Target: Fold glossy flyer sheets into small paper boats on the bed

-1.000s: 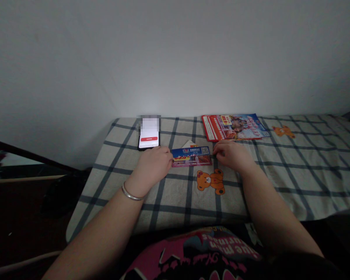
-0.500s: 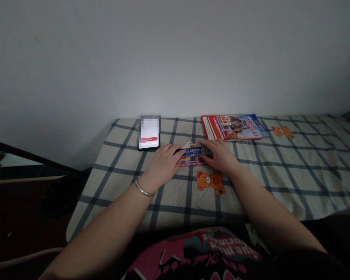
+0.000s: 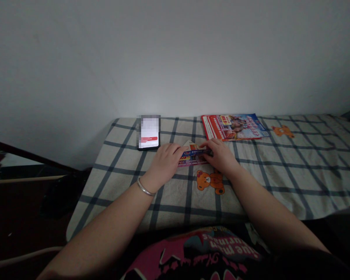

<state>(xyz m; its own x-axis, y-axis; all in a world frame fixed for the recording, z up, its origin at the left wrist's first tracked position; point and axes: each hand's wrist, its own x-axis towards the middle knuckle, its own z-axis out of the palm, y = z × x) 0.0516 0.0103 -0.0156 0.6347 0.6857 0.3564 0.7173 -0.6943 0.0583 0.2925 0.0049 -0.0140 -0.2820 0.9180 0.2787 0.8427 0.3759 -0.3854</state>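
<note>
Right now, both hands are busy with one small, bright paper (image 3: 191, 159) on the checked cloth (image 3: 169, 202), just in front of the person. The left hand (image 3: 167, 163) is closed on the left end, and the right hand (image 3: 222, 156) pinches the right end. A gap lies between the hands, with the paper across it.

The folding looks partway done, I think. The paper is long and thin, and its far side seems bent up, not flat. Pressing that bend down looks like the part that is left. A pale pointy bit (image 3: 189, 145) sticks out behind, but I can't tell if it is the same paper.

A phone (image 3: 149, 132) with its screen lit lies past the left hand. A pile of leaflets (image 3: 235, 126) sits just beyond the right hand, close to its fingers, so it could get bumped. The phone is not in the way. Behind everything is a plain wall (image 3: 175, 58).
</note>
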